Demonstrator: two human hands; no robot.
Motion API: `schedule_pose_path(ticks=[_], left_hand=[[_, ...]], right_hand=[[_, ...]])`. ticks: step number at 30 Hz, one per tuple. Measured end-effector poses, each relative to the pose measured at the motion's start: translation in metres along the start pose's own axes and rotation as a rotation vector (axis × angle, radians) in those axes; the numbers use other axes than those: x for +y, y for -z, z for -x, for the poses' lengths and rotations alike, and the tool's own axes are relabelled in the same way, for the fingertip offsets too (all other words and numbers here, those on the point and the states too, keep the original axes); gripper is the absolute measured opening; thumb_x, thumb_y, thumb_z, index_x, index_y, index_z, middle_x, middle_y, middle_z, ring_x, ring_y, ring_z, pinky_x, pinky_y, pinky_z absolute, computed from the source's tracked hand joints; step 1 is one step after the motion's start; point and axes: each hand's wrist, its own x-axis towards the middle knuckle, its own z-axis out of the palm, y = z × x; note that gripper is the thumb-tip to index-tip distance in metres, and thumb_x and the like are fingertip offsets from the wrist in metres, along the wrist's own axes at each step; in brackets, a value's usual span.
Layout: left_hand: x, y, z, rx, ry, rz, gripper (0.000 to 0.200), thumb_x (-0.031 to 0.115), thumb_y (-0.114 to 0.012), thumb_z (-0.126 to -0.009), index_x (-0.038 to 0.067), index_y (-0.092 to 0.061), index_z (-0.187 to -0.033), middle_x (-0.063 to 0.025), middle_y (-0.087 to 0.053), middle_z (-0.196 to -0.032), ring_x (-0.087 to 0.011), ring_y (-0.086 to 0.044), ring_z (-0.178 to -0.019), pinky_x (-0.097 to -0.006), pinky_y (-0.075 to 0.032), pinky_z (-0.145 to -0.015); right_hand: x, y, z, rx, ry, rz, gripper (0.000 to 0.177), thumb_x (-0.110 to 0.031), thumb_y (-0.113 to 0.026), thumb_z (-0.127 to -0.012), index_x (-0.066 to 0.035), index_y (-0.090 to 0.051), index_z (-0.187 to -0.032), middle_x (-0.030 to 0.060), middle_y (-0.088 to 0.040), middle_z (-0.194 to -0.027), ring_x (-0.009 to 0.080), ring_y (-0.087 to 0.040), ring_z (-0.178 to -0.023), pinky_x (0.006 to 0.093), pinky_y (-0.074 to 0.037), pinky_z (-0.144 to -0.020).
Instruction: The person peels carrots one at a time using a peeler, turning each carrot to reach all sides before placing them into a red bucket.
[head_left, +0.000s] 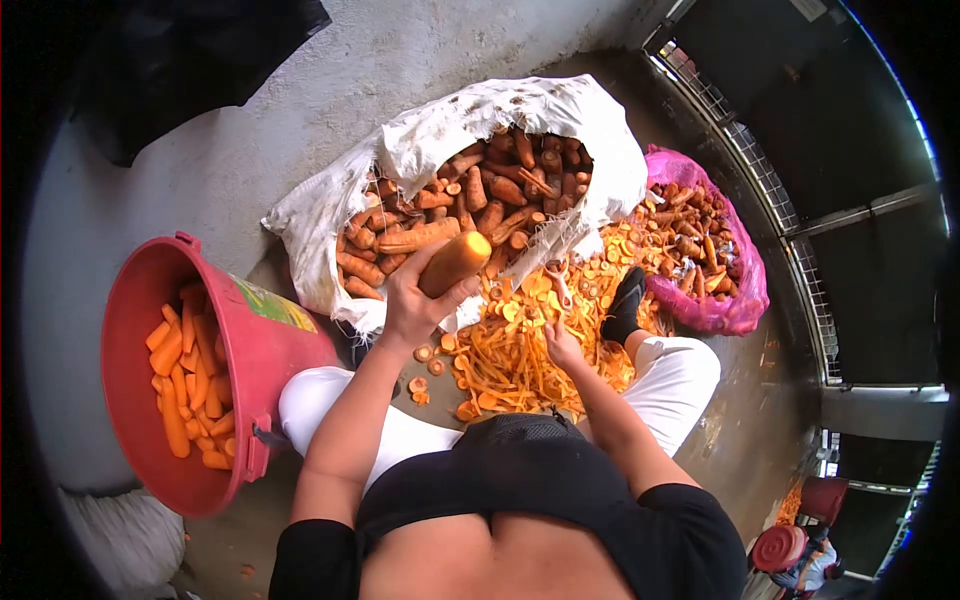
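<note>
My left hand (412, 308) is wrapped round a thick carrot (457, 262), its cut end tilted up toward me. Lower and to the right, my right hand (563, 343) grips a pale peeler (562, 292), whose head points away from me, apart from the carrot. Beneath both hands spreads a heap of orange peelings and cut carrot ends (520, 350) on the floor between my legs. Just beyond lies a torn white sack (600, 125), its opening showing many unpeeled carrots (490, 215).
At left a red bucket (285, 365) holds peeled carrots (190, 380). A pink bag (740, 290) of carrot pieces sits at right. Black plastic (190, 70) is at upper left, a white sack (130, 535) at lower left. Another person (812, 568) is near red containers (778, 548).
</note>
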Motion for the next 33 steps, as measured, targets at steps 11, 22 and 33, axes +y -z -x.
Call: schedule_pose_path(ticks=[11,22,33], left_hand=[[-0.013,-0.014,-0.010,0.042,-0.160,0.201,0.058,0.026,-0.084,-0.069,0.003,-0.057,-0.115,-0.0065,-0.064,-0.104,-0.0132,-0.061,-0.093,-0.0280,-0.049,-0.083],[-0.005,-0.014,-0.012,-0.012,-0.356,-0.594,0.048,0.018,-0.085,-0.063,0.002,-0.064,-0.104,-0.0120,-0.067,-0.095,-0.0288,-0.066,-0.084,-0.0365,-0.052,-0.074],[-0.010,-0.014,-0.007,0.041,-0.402,-0.650,0.053,0.025,-0.084,-0.063,0.004,-0.062,-0.106,-0.0117,-0.066,-0.090,-0.0297,-0.064,-0.080,-0.0377,-0.052,-0.071]], right_hand=[[-0.067,0.004,-0.011,0.098,0.051,-0.222,0.042,-0.043,-0.031,-0.100,-0.008,-0.045,-0.119,0.0221,-0.062,-0.083,0.0423,-0.060,-0.081,0.0514,-0.044,-0.069],[-0.221,0.164,0.094,0.252,0.693,-0.450,0.023,-0.025,-0.044,-0.098,-0.005,-0.052,-0.107,0.0188,-0.059,-0.077,0.0387,-0.060,-0.072,0.0438,-0.046,-0.061],[-0.217,0.164,0.102,0.187,0.641,-0.419,0.026,-0.025,-0.040,-0.099,-0.004,-0.050,-0.107,0.0178,-0.060,-0.077,0.0381,-0.060,-0.072,0.0427,-0.046,-0.062]])
